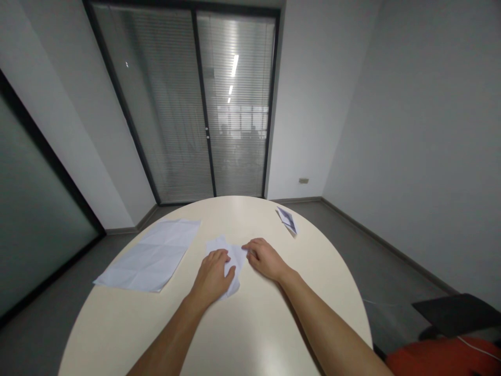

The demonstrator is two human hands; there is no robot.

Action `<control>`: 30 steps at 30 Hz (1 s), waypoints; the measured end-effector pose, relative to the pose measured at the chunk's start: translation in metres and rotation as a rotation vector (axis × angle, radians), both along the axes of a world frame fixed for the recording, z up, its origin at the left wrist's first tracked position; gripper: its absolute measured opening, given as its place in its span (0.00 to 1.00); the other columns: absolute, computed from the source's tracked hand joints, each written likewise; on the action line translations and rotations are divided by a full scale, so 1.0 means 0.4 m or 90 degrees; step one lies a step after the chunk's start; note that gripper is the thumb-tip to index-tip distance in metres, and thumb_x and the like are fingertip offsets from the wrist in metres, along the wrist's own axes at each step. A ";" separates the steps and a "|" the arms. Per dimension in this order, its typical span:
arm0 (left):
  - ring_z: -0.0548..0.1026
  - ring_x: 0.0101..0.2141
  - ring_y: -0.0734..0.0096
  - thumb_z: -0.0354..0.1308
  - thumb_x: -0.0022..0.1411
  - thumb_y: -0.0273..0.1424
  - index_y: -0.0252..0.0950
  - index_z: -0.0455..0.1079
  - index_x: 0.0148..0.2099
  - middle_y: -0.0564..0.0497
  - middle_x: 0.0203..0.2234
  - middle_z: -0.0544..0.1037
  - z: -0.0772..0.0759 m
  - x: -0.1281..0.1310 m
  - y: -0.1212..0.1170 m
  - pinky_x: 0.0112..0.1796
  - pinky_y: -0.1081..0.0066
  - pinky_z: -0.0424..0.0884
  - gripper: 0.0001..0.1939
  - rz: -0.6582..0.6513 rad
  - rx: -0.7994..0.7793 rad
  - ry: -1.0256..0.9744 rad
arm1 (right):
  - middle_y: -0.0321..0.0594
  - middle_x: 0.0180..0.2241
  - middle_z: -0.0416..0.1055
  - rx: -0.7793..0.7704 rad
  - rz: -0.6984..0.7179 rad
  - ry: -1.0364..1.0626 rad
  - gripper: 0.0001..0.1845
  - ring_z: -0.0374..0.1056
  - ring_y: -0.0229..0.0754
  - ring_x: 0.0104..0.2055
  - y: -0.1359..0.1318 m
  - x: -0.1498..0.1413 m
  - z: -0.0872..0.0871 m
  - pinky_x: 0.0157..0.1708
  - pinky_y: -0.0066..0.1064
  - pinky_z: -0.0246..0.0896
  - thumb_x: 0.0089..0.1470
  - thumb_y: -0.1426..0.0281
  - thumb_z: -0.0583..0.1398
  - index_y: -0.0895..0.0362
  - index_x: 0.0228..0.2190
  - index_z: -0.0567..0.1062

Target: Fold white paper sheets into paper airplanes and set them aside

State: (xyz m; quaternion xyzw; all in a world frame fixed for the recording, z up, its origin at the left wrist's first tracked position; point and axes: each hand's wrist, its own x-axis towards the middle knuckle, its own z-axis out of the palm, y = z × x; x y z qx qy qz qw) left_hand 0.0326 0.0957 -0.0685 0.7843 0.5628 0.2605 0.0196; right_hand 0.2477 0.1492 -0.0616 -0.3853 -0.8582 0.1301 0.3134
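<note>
A piece of white folded paper lies on the round table in front of me, its edges angled. My left hand rests flat over its left part, with the thumb apart from the fingers and covering some of the folds. At the paper's right corner is my right hand; its index finger stretches out to touch the corner while the other fingers bend inward. The exact fold shape under the left hand is hidden.
A large creased white sheet lies at the table's left, its corner reaching the edge. Toward the back right sits a small folded paper piece. The cream table has a curved edge. Something red and a black panel stand at the lower right.
</note>
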 end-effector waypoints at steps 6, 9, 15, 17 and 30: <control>0.75 0.45 0.58 0.52 0.68 0.33 0.36 0.77 0.46 0.44 0.44 0.78 0.037 0.011 -0.013 0.49 0.59 0.68 0.13 0.001 -0.024 0.052 | 0.43 0.37 0.78 -0.004 -0.005 0.021 0.15 0.68 0.45 0.46 -0.009 -0.002 0.024 0.51 0.36 0.62 0.54 0.80 0.58 0.57 0.39 0.82; 0.75 0.46 0.57 0.55 0.67 0.37 0.37 0.78 0.47 0.44 0.45 0.78 0.046 0.013 -0.020 0.51 0.57 0.68 0.14 -0.019 -0.020 0.061 | 0.42 0.37 0.77 0.000 -0.012 0.041 0.13 0.68 0.46 0.46 -0.015 -0.004 0.031 0.51 0.37 0.61 0.52 0.80 0.59 0.57 0.36 0.81; 0.73 0.54 0.55 0.57 0.66 0.35 0.36 0.77 0.52 0.43 0.54 0.78 0.028 0.004 -0.014 0.58 0.55 0.64 0.16 -0.065 -0.030 0.040 | 0.42 0.35 0.75 0.014 -0.016 0.056 0.11 0.67 0.47 0.45 -0.016 -0.008 0.033 0.50 0.37 0.62 0.46 0.81 0.60 0.57 0.32 0.77; 0.73 0.54 0.55 0.56 0.66 0.32 0.35 0.77 0.51 0.43 0.53 0.78 0.023 0.004 -0.009 0.56 0.56 0.66 0.14 -0.063 -0.035 0.023 | 0.42 0.35 0.75 0.016 -0.001 0.057 0.11 0.67 0.46 0.45 -0.016 -0.008 0.034 0.50 0.38 0.62 0.46 0.81 0.60 0.57 0.32 0.76; 0.78 0.49 0.62 0.51 0.67 0.25 0.39 0.76 0.50 0.46 0.47 0.82 0.022 0.002 -0.006 0.53 0.62 0.70 0.15 -0.081 -0.055 -0.047 | 0.45 0.51 0.77 0.030 -0.004 -0.037 0.19 0.66 0.51 0.58 0.013 0.014 -0.015 0.62 0.46 0.57 0.56 0.74 0.59 0.56 0.49 0.79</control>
